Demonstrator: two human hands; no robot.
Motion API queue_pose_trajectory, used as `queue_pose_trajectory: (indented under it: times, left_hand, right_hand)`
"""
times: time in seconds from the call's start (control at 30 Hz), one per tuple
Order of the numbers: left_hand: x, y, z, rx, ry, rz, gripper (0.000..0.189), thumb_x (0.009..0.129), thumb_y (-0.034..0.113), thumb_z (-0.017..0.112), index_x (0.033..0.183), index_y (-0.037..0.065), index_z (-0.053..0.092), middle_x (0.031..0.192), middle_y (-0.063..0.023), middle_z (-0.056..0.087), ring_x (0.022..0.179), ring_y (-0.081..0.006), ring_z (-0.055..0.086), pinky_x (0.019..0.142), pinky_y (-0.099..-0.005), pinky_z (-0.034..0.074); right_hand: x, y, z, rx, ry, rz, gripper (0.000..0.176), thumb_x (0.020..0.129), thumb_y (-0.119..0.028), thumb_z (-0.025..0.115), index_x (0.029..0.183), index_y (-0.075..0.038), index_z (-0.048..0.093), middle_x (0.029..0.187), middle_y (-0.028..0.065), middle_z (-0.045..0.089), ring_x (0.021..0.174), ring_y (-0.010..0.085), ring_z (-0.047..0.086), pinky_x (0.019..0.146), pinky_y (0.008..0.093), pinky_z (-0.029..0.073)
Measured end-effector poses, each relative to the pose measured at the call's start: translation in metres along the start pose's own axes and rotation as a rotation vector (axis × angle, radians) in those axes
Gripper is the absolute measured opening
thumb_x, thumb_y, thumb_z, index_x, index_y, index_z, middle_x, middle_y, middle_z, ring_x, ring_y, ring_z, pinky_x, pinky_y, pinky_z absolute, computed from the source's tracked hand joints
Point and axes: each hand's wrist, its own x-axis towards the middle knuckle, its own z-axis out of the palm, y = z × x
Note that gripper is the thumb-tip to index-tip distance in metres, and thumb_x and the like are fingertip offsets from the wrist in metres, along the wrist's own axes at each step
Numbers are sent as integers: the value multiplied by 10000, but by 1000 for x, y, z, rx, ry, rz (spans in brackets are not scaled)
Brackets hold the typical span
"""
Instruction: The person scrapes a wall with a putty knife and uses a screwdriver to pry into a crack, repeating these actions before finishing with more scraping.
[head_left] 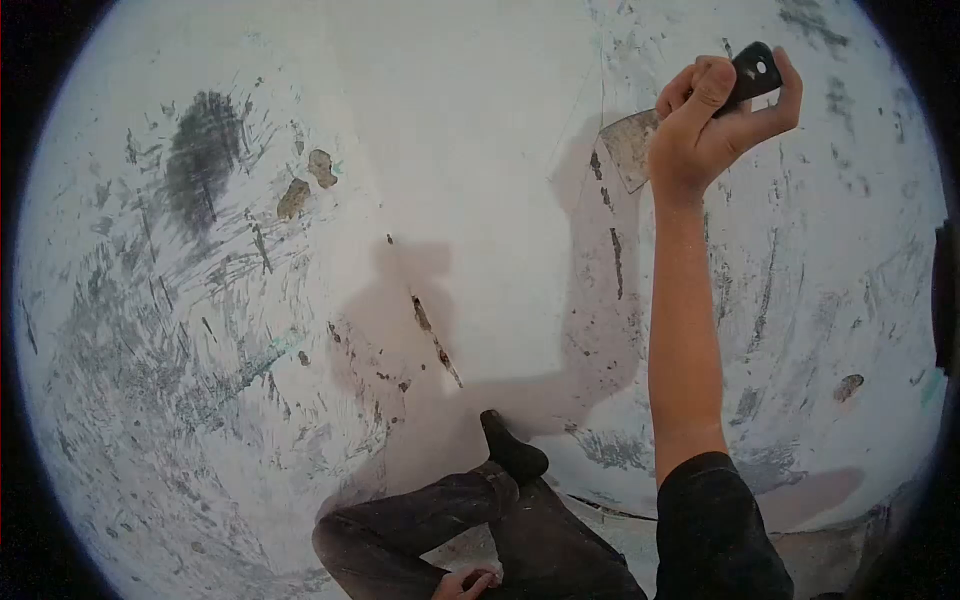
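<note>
My right hand [710,115], raised at the upper right, is wrapped round the black handle [752,72] of a putty knife. Its broad, stained metal blade [630,150] lies at the wall surface, partly hidden behind the hand. Just below the blade, dark chipped gouges [616,262] run down the wall [480,150]. Low in the view, my left hand [465,582] is beside my bent leg, its fingers curled. Something whitish shows at its fingertips, too small to name.
Grey scuffs [205,160] and bare patches [293,198] mark the left side of the wall. A long crack [432,335] runs down the middle. My legs [410,530] are folded at the bottom, with a dark-covered foot [515,450] near the wall. My shadow falls across the wall.
</note>
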Motion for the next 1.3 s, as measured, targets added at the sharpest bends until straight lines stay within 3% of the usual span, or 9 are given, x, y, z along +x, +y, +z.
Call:
queue_pose_trajectory:
  times: [0.17, 0.27, 0.43, 0.53, 0.83, 0.9, 1.1, 1.23, 1.3]
  left_hand:
    - [2, -15, 4, -31, -8, -10, 253, 990, 222, 560, 1008, -20, 633, 887, -106, 638, 827, -216, 612, 759, -340, 479]
    - [6, -35, 10, -185, -23, -21, 250, 990, 218, 559, 1004, -21, 633, 891, -99, 642, 831, -208, 616, 762, -334, 481]
    - [2, -23, 5, 12, 43, 36, 249, 986, 221, 561, 1016, -15, 637, 901, -116, 643, 847, -218, 628, 767, -344, 487]
    - [0, -16, 4, 116, 81, 103, 256, 982, 231, 567, 1028, -10, 638, 904, -134, 645, 844, -228, 636, 765, -355, 492]
    - [9, -30, 4, -137, -58, 63, 259, 980, 238, 552, 1035, 3, 645, 883, -125, 651, 821, -242, 639, 736, -358, 494]
    - [1, -11, 2, -26, -41, 73, 266, 982, 246, 553, 1029, 4, 654, 875, -118, 652, 807, -231, 639, 723, -351, 496]
    - [7, -24, 2, 0, 2, 76, 281, 989, 259, 550, 1033, 6, 663, 910, -123, 669, 812, -242, 649, 730, -366, 499]
    - [3, -23, 1, 16, -46, 50, 275, 989, 246, 548, 1046, 2, 661, 901, -119, 674, 814, -252, 649, 747, -371, 502]
    - [6, -19, -2, 58, -54, 51, 274, 988, 244, 550, 1042, -1, 662, 895, -118, 676, 813, -255, 648, 752, -372, 502]
  right_hand:
    - [-15, -3, -3, 149, 13, 93, 497, 1032, -93, 406, 1446, -115, 131, 741, 27, 505, 529, 67, 415, 446, 230, 337]
    - [-28, -9, 3, -15, -159, -152, 680, 1037, -48, 358, 1529, -257, -62, 797, 59, 512, 503, 82, 340, 450, 236, 310]
    - [-26, -3, 3, 13, -198, -89, 651, 1042, -56, 358, 1522, -270, -26, 735, 37, 482, 485, 88, 327, 451, 248, 307]
    - [-12, -8, 3, 184, -32, 192, 545, 1052, -157, 387, 1491, -216, 70, 639, -15, 445, 480, 49, 397, 413, 196, 320]
    - [20, -11, 2, 213, -15, 72, 504, 1053, -154, 415, 1437, -264, 109, 687, 4, 465, 505, 64, 386, 437, 243, 340]
    - [-3, 1, 15, 33, -69, 94, 484, 1050, -139, 414, 1432, -239, 133, 687, 9, 472, 503, 74, 413, 433, 249, 356]
    - [0, -25, 20, 148, -160, 88, 511, 1041, -109, 427, 1428, -210, 109, 634, 4, 454, 469, 82, 389, 429, 248, 347]
    - [-1, -8, 8, 63, -52, 1, 505, 1042, -133, 434, 1415, -257, 117, 637, -7, 438, 480, 58, 355, 425, 225, 309]
    - [-2, -2, 10, 85, -100, 48, 513, 1033, -134, 450, 1420, -213, 123, 649, -6, 450, 464, 67, 436, 392, 194, 361]
